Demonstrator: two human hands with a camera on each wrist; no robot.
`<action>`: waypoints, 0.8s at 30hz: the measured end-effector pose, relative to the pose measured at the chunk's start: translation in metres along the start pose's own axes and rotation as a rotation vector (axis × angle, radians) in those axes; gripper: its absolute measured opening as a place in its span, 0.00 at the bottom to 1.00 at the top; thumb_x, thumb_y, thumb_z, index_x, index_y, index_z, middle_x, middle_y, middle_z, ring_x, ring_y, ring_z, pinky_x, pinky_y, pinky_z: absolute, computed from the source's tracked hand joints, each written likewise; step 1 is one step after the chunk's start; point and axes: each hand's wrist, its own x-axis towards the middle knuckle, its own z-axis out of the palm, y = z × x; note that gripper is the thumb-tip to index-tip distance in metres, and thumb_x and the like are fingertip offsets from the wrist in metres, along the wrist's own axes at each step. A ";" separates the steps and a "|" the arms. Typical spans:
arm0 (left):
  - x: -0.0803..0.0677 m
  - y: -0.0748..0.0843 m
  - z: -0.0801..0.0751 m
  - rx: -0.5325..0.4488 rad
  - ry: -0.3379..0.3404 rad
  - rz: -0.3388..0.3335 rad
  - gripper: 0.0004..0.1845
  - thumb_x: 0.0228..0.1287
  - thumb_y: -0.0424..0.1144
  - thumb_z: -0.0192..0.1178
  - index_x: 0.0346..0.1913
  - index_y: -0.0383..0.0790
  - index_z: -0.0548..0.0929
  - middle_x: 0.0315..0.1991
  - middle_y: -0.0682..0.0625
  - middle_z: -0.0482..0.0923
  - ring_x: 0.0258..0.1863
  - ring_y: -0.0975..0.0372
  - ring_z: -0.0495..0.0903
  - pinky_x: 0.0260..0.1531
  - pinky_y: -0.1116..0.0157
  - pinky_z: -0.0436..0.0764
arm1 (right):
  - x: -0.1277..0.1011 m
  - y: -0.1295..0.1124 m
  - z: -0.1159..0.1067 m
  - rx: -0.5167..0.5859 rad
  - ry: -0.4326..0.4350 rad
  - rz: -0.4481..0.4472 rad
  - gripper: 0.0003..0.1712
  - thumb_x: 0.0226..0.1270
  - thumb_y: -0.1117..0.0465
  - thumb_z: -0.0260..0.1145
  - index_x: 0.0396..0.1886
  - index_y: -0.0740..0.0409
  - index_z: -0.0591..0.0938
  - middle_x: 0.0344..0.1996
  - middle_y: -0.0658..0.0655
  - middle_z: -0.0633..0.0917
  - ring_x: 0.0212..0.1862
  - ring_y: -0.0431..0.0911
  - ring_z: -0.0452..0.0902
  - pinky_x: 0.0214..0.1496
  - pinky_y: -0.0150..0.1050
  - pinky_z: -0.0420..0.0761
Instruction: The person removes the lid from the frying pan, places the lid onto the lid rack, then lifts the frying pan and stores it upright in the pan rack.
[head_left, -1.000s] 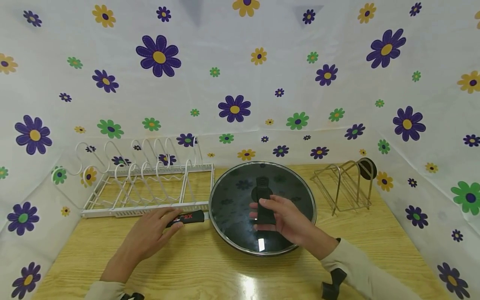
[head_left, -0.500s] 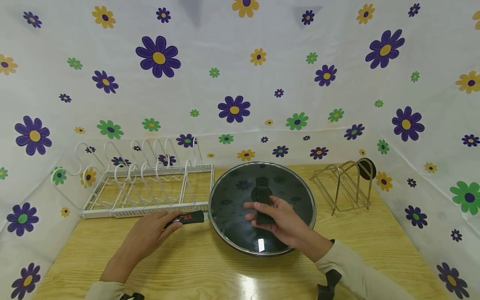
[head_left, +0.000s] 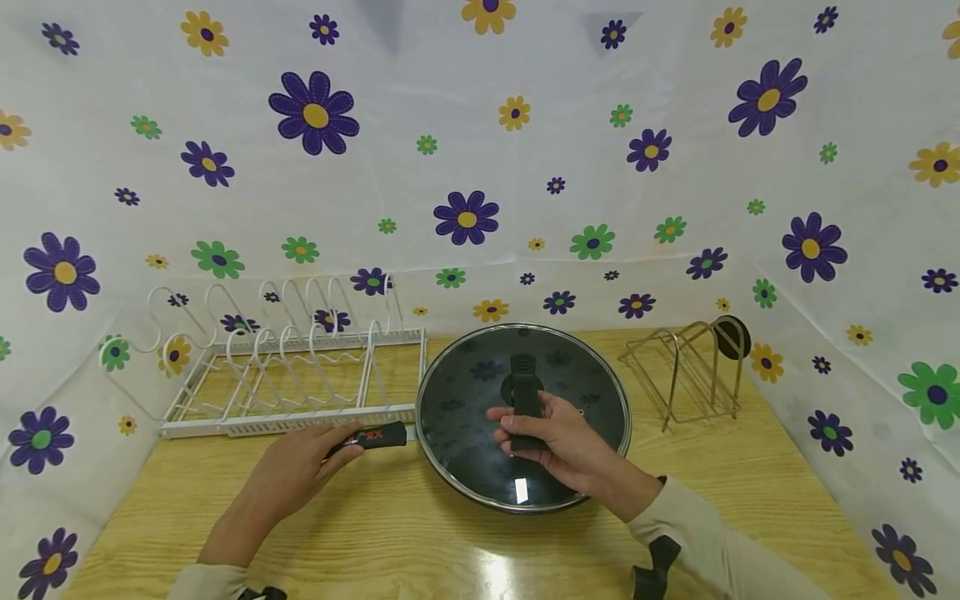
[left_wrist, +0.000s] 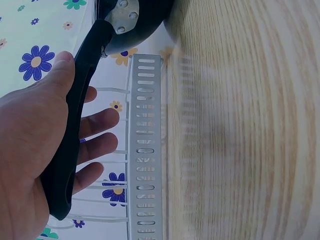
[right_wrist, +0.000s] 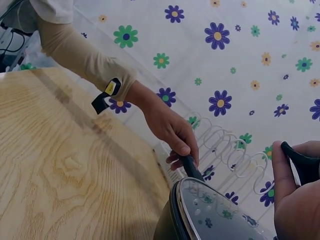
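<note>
Centrally, a black pan [head_left: 450, 479] under a glass lid [head_left: 465, 400] sits on the wooden worktop [head_left: 420, 542], nearer the rear edge than the front. The right hand [head_left: 558, 442] is clenched around the lid handle [head_left: 525, 385], fingers wrapped over the black bar from above, a grip suited to lifting the lid straight up. The left hand [head_left: 300, 471] grasps the pan handle [head_left: 378, 435], thumb on top and fingers beneath; in my judgement it steadies the pan against the pull on the lid. A white wire dish rack [head_left: 292, 367] lies just beside the pan toward the worktop's left rear corner. A metal wire stand [head_left: 693, 371] occupies the right rear corner, apart from the pan. Floral cloth [head_left: 480, 167] backs the worktop.
</note>
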 end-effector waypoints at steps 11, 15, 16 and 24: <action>0.000 -0.001 0.000 -0.019 0.007 -0.019 0.21 0.73 0.51 0.62 0.61 0.44 0.85 0.48 0.46 0.88 0.44 0.51 0.87 0.42 0.49 0.84 | 0.002 0.003 0.000 -0.007 0.064 -0.009 0.35 0.72 0.73 0.62 0.72 0.71 0.55 0.47 0.55 0.81 0.40 0.43 0.86 0.45 0.34 0.86; 0.000 -0.001 0.000 -0.031 -0.004 -0.036 0.21 0.73 0.52 0.61 0.61 0.44 0.85 0.49 0.46 0.87 0.44 0.50 0.87 0.42 0.48 0.84 | 0.002 0.003 0.001 -0.020 0.093 -0.010 0.31 0.73 0.72 0.62 0.69 0.73 0.59 0.44 0.56 0.80 0.40 0.43 0.84 0.45 0.34 0.86; 0.000 0.000 -0.001 -0.031 -0.007 -0.041 0.21 0.73 0.52 0.61 0.61 0.44 0.85 0.49 0.45 0.87 0.45 0.50 0.87 0.42 0.48 0.84 | 0.002 0.003 0.002 -0.023 0.097 -0.009 0.31 0.73 0.71 0.62 0.68 0.72 0.59 0.43 0.56 0.80 0.39 0.43 0.83 0.45 0.34 0.86; 0.001 0.000 -0.001 -0.033 -0.016 -0.056 0.21 0.73 0.52 0.61 0.61 0.44 0.85 0.49 0.46 0.87 0.46 0.50 0.87 0.42 0.49 0.84 | 0.002 0.003 0.005 -0.026 0.123 -0.013 0.29 0.75 0.69 0.62 0.69 0.72 0.60 0.43 0.56 0.78 0.37 0.41 0.81 0.42 0.34 0.86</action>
